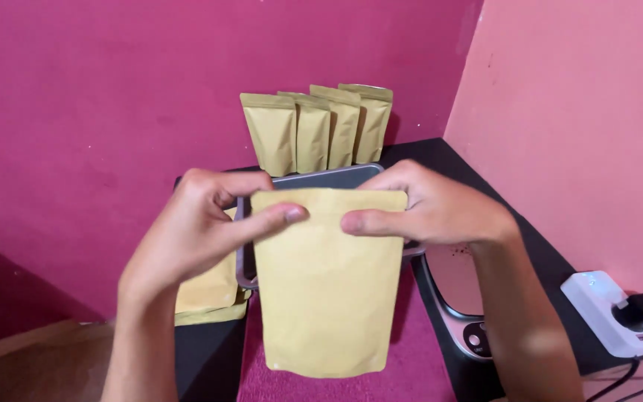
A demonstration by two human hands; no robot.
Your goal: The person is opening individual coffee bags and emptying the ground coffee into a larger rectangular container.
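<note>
I hold a flat brown paper stand-up pouch (327, 298) upright in front of me, above the table. My left hand (199, 227) pinches its top left corner, thumb laid across the front. My right hand (429, 208) grips the top right edge, thumb also on the front. The two thumbs almost meet at the top seam. Behind the pouch lies a dark metal tray (321, 179), mostly hidden.
Several filled brown pouches (314, 130) stand in a row against the magenta wall. A stack of flat empty pouches (206, 298) lies at left. A small scale (459, 305) sits at right on the black table (500, 216), beside a white power strip (615, 313) with a black plug.
</note>
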